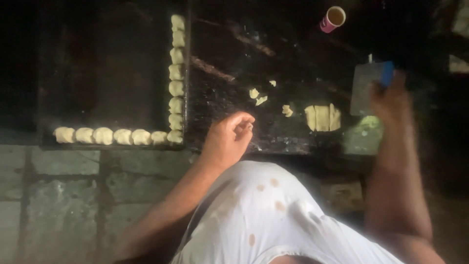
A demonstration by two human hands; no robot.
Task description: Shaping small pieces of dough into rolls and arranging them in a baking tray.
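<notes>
While the right hand (389, 100) grips a scraper (367, 87), dough slab (322, 118) lies just left.

Dim light; dark worktop (293, 54); grey stone-block floor (63, 205) below.

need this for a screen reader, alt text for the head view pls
Seen from above, a person's right hand grips a flat metal scraper beside a cut dough slab on a dark worktop; the left hand rests loosely curled near small dough scraps. A dark tray holds dough pieces along two edges.
</notes>
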